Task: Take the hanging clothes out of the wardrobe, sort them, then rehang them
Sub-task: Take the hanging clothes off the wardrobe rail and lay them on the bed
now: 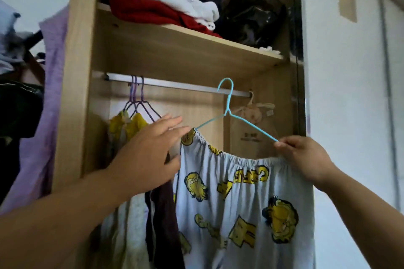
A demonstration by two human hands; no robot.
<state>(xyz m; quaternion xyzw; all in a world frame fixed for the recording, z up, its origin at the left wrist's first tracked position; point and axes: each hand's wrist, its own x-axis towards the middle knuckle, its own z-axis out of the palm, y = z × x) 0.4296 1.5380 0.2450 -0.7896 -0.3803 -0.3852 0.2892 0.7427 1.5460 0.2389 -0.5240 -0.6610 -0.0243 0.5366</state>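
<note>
The right hand pinches the right tip of the blue hanger, and the gathered waistband of the cartoon-print trousers hangs from just below its curled fingers. The left hand is spread, fingers straight, with the tips just beside the hanger's left end. Behind them purple hangers hang on the rail. Whether the blue hook sits on it, I cannot tell.

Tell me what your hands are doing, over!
Left hand open beside cat pants. Right hand pinches blue hanger end. Hook at rail, seating unclear. Purple hangers to the left.
</note>
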